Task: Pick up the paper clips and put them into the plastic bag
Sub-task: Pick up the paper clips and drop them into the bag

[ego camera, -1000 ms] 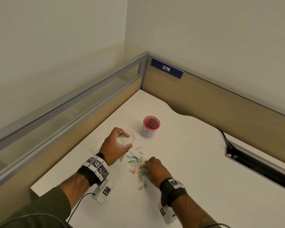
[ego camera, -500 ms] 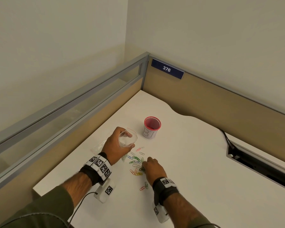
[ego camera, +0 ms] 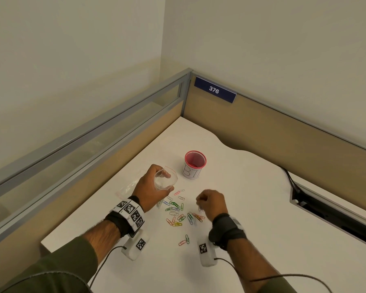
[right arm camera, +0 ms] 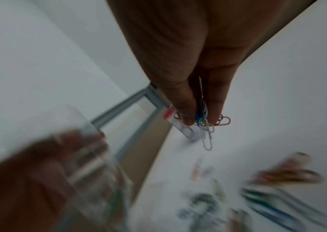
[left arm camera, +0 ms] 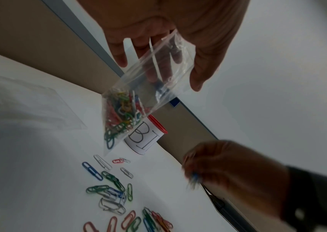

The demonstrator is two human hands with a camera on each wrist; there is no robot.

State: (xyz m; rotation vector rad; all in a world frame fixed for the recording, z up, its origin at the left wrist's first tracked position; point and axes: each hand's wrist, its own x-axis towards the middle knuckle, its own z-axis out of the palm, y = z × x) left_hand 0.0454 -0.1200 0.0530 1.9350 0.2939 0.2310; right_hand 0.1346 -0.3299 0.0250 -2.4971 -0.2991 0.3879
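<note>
My left hand (ego camera: 151, 188) grips a small clear plastic bag (ego camera: 165, 181) by its mouth and holds it above the white desk. The bag (left arm camera: 138, 100) hangs down with several coloured paper clips in its bottom. Several more coloured paper clips (ego camera: 179, 214) lie scattered on the desk between my hands. My right hand (ego camera: 209, 203) is raised off the desk to the right of the bag. It pinches a small bunch of clips (right arm camera: 205, 125), blue, white and red ones, which dangles from my fingertips (right arm camera: 187, 120). The right wrist view is blurred.
A red-rimmed white cup (ego camera: 194, 164) marked with hand-drawn letters stands just behind the clips. A flat clear plastic sheet (ego camera: 128, 186) lies left of my left hand. Partition walls (ego camera: 262, 132) close the desk's back and left; a cable slot (ego camera: 325, 212) opens at the right.
My right hand has lifted off the pile of clips with a bunch pinched in it and moved up and right. The left hand and bag have stayed about where they were.
</note>
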